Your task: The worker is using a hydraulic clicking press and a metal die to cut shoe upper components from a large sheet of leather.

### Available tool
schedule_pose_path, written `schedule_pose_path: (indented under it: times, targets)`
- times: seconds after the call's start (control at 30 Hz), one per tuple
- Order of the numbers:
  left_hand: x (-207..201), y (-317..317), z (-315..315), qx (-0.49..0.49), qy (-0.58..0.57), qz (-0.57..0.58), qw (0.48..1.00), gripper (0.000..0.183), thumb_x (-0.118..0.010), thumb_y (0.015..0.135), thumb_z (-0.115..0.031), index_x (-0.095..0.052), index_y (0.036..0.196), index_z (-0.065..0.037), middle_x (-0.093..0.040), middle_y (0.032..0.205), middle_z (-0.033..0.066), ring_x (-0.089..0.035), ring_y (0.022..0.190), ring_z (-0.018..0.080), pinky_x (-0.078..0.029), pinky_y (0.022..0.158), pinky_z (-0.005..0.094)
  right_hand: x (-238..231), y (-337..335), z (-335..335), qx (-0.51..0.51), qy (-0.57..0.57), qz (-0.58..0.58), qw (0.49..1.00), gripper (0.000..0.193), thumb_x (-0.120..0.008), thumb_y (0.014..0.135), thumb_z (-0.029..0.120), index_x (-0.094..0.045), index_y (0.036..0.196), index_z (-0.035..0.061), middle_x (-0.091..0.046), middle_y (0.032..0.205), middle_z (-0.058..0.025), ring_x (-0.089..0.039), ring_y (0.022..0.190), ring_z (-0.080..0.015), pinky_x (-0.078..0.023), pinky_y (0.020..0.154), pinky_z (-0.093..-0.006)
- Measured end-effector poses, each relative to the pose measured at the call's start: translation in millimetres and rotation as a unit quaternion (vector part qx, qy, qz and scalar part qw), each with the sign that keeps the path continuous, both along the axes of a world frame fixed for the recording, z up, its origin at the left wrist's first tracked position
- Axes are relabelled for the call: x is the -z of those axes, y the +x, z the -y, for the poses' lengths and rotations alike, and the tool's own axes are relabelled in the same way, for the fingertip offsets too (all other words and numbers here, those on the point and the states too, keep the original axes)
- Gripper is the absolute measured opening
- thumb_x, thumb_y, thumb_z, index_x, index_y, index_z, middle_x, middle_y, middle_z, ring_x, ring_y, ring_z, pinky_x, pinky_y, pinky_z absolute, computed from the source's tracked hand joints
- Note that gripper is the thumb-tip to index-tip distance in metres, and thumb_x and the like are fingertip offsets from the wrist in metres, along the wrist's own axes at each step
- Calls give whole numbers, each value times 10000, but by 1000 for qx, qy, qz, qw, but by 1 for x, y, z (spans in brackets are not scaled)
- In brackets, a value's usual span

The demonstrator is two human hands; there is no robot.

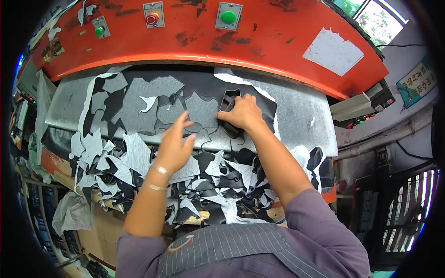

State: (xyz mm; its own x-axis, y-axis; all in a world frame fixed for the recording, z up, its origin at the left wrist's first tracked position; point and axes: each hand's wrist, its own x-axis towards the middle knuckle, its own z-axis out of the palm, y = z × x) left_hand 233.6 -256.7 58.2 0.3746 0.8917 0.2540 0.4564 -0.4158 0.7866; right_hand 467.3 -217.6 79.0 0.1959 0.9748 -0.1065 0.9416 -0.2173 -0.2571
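An orange press arches across the top of the frame over a grey cutting bed in the middle, where a black sheet lies already riddled with cut-out holes, and scraps pile along the lower edge. By that look most of the sheet is used, with only the upper-centre patch left. There the right hand clamps down on the cutting die, while the left hand hovers open just beside it, lower left, gripping nothing.

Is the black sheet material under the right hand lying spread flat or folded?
Spread flat: the black sheet material lies open on the grey press bed, with shaped holes cut out; right hand presses a black metal die on it.
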Motion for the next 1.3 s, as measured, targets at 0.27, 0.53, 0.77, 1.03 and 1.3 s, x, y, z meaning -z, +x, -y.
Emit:
schedule_pose_path:
  times: [0.27,0.53,0.77,1.03,1.3]
  targets:
    - [68,59,-38,22,42,-91,995,727,-505,814,-55,-171,1450,55,-560,1329,94,-476,1261,261,-209,1123,450,58,44,49,-116,129,-68,983,1003,-809,573,577,-441,1388,124,-271,1465,-327,-202,1410,-424,-170,1110,-515]
    - [65,55,-45,53,35,-79,995,737,-519,812,-77,-168,1447,55,-559,1332,79,-456,1281,268,-185,1142,431,64,61,37,-161,167,-91,968,750,-821,601,489,-581,1214,130,-479,1344,-279,-325,1376,-358,-195,1102,-503]
    - [67,56,-50,43,60,-56,996,717,-519,768,-57,-221,1405,84,-613,1250,105,-536,1184,263,-228,1128,441,73,70,27,-218,219,-58,949,732,-816,584,503,-606,1179,131,-517,1292,-286,-445,1274,-401,-300,1057,-520]
    - [64,53,-49,39,48,-75,995,704,-532,775,-63,-245,1402,80,-608,1259,101,-534,1193,258,-231,1129,432,68,67,28,-208,184,-39,960,787,-784,614,551,-554,1256,158,-454,1360,-287,-372,1334,-395,-257,1093,-501]
    - [10,-50,-87,-70,7,172,982,617,-610,830,-56,-390,1405,-14,-473,1399,179,-439,1312,275,-341,1077,351,27,41,63,-85,253,-103,958,1046,-809,647,489,-287,1469,109,-375,1428,-263,-352,1339,-401,-283,1080,-474]
